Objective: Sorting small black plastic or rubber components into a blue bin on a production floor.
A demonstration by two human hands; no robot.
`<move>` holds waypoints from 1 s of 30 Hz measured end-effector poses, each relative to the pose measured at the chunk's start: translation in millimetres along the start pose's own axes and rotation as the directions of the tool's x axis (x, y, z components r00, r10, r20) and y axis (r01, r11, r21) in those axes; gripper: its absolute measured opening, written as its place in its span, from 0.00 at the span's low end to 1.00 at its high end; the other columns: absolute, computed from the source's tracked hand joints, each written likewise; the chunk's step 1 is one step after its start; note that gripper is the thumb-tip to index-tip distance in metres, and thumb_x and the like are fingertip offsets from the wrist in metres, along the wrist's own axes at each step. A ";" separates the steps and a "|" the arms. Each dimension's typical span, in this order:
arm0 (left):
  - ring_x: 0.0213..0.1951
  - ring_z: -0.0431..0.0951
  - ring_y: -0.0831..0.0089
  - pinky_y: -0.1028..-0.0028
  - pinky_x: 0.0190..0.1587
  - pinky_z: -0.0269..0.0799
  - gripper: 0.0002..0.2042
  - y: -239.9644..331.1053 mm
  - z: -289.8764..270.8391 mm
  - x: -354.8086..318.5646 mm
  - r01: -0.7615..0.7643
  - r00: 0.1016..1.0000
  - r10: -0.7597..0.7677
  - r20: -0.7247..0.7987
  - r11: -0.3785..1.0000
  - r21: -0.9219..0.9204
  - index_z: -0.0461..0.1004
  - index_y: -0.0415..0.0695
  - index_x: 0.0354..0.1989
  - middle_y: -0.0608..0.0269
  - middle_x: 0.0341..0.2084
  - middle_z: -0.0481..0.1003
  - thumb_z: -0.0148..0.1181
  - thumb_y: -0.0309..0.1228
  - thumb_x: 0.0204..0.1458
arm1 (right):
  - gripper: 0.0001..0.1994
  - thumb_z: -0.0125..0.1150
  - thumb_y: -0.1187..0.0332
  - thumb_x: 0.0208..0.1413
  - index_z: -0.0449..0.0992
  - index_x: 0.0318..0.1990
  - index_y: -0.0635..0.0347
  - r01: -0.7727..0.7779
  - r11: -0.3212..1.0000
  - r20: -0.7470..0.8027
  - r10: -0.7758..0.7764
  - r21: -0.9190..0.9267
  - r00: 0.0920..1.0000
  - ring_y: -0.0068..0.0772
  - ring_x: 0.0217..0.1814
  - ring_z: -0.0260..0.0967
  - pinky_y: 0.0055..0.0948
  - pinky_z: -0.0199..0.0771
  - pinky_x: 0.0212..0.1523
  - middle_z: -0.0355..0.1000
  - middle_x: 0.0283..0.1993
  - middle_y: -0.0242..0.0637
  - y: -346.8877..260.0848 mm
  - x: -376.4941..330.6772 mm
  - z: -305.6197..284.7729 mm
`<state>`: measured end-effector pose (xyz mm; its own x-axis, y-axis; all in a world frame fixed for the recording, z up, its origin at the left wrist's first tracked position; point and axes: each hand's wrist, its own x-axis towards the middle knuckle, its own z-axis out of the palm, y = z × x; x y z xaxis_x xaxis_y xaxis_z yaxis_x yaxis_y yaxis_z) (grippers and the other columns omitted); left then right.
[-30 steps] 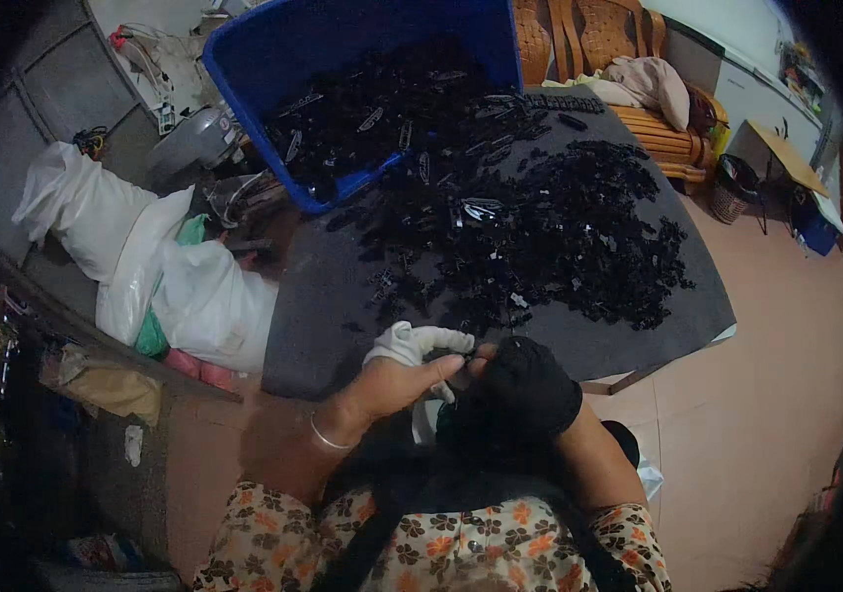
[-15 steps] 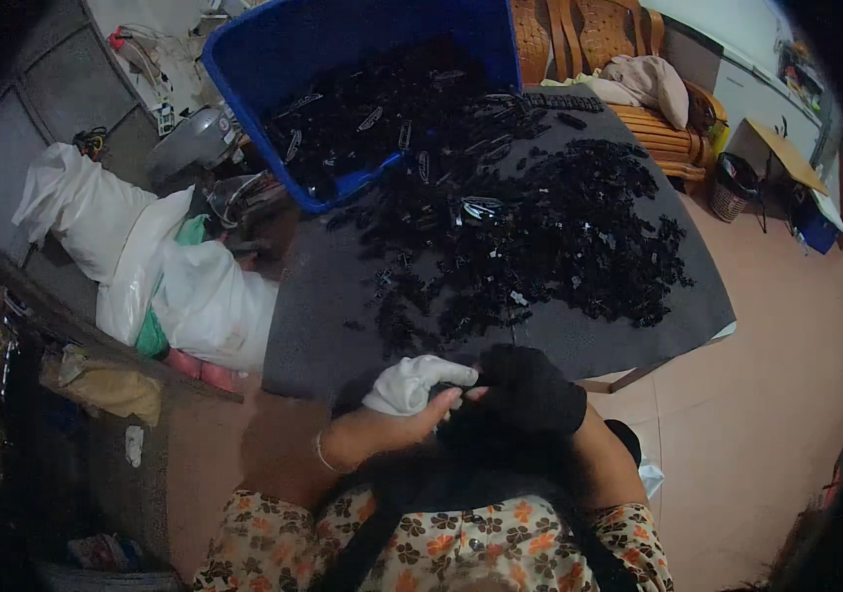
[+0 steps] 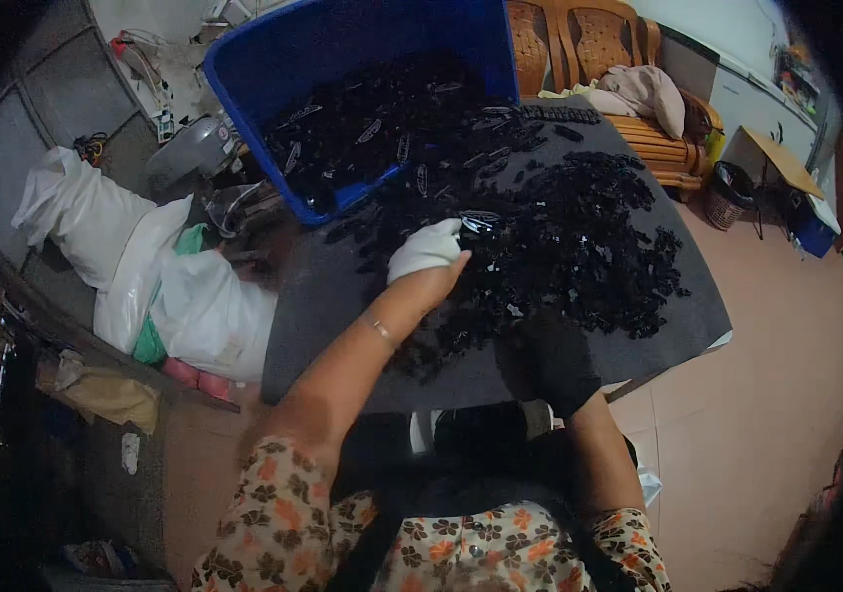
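My left hand [image 3: 426,251], in a white glove with the thumb tip bare, reaches over the grey table to a small cluster of shiny, narrow pieces [image 3: 478,225]. Its thumb and fingers stand apart beside the cluster, and dark pieces show between them. A wide heap of small black pieces [image 3: 589,247], likely plastic, spreads across the table. At the heap's near edge is my right hand [image 3: 547,363] in a black glove. Its fingers blur into the dark pieces, so whatever they hold is hidden.
A tilted blue bin [image 3: 308,202] with many long black pieces stands at the table's far left. White sacks [image 3: 209,306] lie left of the grey table [image 3: 318,326]. Behind, at right, are a wooden bench [image 3: 653,148] and a waste basket [image 3: 730,192].
My hands were together at the table's near edge, fingers meeting. The left has moved forward to the shiny cluster; the right has moved forward and right to the heap's near edge.
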<state>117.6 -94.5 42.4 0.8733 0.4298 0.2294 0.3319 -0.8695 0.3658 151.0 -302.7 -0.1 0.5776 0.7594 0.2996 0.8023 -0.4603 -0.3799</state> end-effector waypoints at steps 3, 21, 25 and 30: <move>0.45 0.72 0.55 0.64 0.48 0.68 0.20 -30.3 26.6 20.4 0.019 0.996 -0.023 -0.086 0.999 -0.047 0.68 0.46 0.50 0.52 0.42 0.73 0.59 0.32 0.46 | 0.09 0.56 0.65 0.45 0.75 0.32 0.59 0.170 0.983 -0.164 -0.158 0.064 0.974 0.49 0.35 0.68 0.44 0.67 0.36 0.69 0.31 0.46 -3.8 -2.0 2.2; 0.22 0.74 0.77 0.81 0.23 0.72 0.13 -44.4 -6.2 -70.9 0.250 0.968 -0.111 0.227 0.289 -0.924 0.69 0.37 0.48 0.57 0.40 0.73 0.46 0.23 0.54 | 0.10 0.61 0.67 0.41 0.73 0.32 0.61 0.101 0.994 -0.084 -0.098 0.036 0.992 0.44 0.35 0.69 0.39 0.69 0.35 0.69 0.32 0.45 -6.3 -12.7 1.6; 0.21 0.73 0.79 0.82 0.24 0.72 0.13 -30.8 -11.4 -84.1 0.367 0.929 -0.116 0.351 0.174 -0.914 0.71 0.37 0.45 0.58 0.39 0.74 0.43 0.21 0.53 | 0.12 0.67 0.68 0.40 0.73 0.33 0.61 0.123 0.901 -0.043 -0.116 0.416 0.992 0.44 0.31 0.70 0.35 0.70 0.31 0.70 0.30 0.42 -6.5 -12.2 2.3; 0.19 0.73 0.79 0.83 0.23 0.72 0.13 -12.6 -7.4 -94.9 0.439 0.898 -0.104 0.428 0.145 -0.887 0.73 0.36 0.41 0.57 0.35 0.76 0.43 0.20 0.51 | 0.09 0.62 0.67 0.47 0.75 0.34 0.61 0.256 0.851 -0.128 -0.221 0.458 0.967 0.47 0.29 0.70 0.38 0.71 0.30 0.70 0.26 0.45 -16.6 -13.2 7.1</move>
<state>27.9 -122.5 22.6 0.9022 0.3722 -0.2179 0.1153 0.2788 0.9534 129.0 -301.8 -4.0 0.4000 0.7771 0.4859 0.7619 0.0127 -0.6475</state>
